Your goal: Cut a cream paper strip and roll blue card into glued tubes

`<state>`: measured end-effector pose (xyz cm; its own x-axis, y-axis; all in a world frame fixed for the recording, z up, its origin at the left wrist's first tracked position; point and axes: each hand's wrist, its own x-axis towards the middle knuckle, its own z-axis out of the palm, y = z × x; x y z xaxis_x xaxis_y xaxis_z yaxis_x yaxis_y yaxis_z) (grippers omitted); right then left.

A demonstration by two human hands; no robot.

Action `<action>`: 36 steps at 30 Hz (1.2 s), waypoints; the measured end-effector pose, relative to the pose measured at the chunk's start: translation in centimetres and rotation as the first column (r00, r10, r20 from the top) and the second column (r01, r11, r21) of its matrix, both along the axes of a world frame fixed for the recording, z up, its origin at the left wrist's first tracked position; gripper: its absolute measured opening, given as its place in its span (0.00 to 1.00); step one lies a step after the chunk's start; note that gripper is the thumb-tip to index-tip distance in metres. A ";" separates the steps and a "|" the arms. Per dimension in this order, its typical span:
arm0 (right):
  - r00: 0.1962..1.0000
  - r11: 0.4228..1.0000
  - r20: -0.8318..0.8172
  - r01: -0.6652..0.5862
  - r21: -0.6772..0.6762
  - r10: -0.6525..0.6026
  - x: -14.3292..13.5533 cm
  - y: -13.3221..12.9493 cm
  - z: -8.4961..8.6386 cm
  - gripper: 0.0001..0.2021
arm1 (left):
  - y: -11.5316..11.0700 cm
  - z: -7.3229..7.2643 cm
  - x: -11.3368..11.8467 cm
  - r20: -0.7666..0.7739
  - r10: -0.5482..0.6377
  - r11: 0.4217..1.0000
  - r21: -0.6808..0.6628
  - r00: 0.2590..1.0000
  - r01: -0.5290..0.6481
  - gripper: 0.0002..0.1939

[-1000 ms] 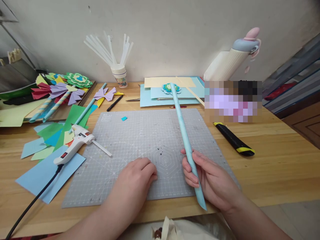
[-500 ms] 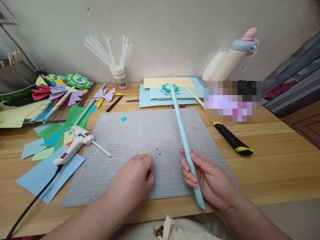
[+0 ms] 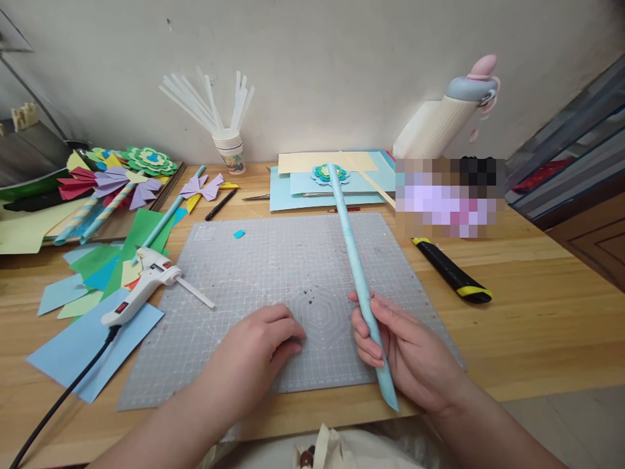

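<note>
A light blue paper tube (image 3: pixel 355 264) slants up and away over the grey cutting mat (image 3: pixel 273 260), held near its lower end by my right hand (image 3: pixel 390 339), whose fingers wrap round it. The tube's far end overlaps a green and blue layered paper flower (image 3: pixel 322 173); whether the two are joined cannot be made out. My left hand (image 3: pixel 273 342) rests on the mat left of the tube, holding nothing, its fingers loosely bent and apart. Further left, a white glue gun (image 3: pixel 144 286) lies on coloured paper pieces.
Paper flowers (image 3: pixel 117 179) lie at the left, near paper scraps (image 3: pixel 95 264). Paper cups (image 3: pixel 229 151) with white sticks stand by the wall. At the right are a black and yellow cutter (image 3: pixel 452 270) and a tilted bottle (image 3: pixel 446 124). A black cord (image 3: pixel 68 391) crosses the lower left.
My left hand's fingers have loosened from a closed curl and reach slightly further right. My right hand keeps its hold on the tube. The view has shifted slightly.
</note>
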<state>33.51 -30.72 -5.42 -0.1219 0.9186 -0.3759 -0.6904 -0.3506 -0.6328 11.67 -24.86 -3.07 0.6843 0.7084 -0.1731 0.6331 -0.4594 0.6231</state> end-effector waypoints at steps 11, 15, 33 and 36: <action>1.000 1.000 0.006 0.000 -0.009 0.000 0.0 0.0 -0.1 0.09 | 0.5 2.1 0.8 -0.332 -0.245 0.939 0.154 0.911 0.308 0.11; 1.000 1.000 0.007 0.000 -0.008 0.000 0.0 0.0 0.0 0.09 | 0.1 2.1 1.1 -0.382 -0.241 0.931 0.169 0.892 0.324 0.12; 1.000 1.000 0.022 0.002 -0.016 -0.002 -0.1 0.0 0.1 0.09 | 0.7 2.2 0.9 -0.334 -0.266 0.936 0.133 0.904 0.325 0.10; 1.000 1.000 0.023 0.005 -0.016 -0.005 -0.1 0.1 0.1 0.09 | 0.6 2.6 1.4 -0.372 -0.261 0.937 0.123 0.891 0.326 0.12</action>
<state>33.43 -30.66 -5.27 -0.1087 0.9130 -0.3933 -0.6778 -0.3575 -0.6425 13.08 -24.31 -0.45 0.7857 0.5251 -0.3270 0.6113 -0.7399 0.2809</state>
